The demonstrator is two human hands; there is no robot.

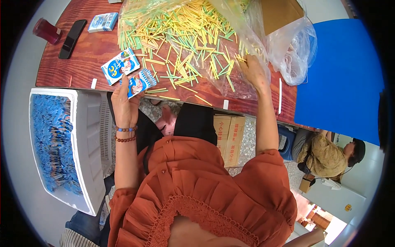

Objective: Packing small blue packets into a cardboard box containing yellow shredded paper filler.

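Observation:
My left hand, at the table's near edge, pinches a small blue-and-white packet with a printed picture. Beyond its fingertips a similar packet lies on the tabletop. My right hand reaches into the right side of a spread-out clear plastic bag. Its fingers are bent together around a few thin yellow sticks, partly hidden by the hand. A large heap of thin yellow and green sticks covers the bag, with loose ones scattered toward me.
On the reddish wooden table are a black phone, a dark red jar and another packet stack. A white foam box full of blue packets stands left. A blue panel and a seated person are at right.

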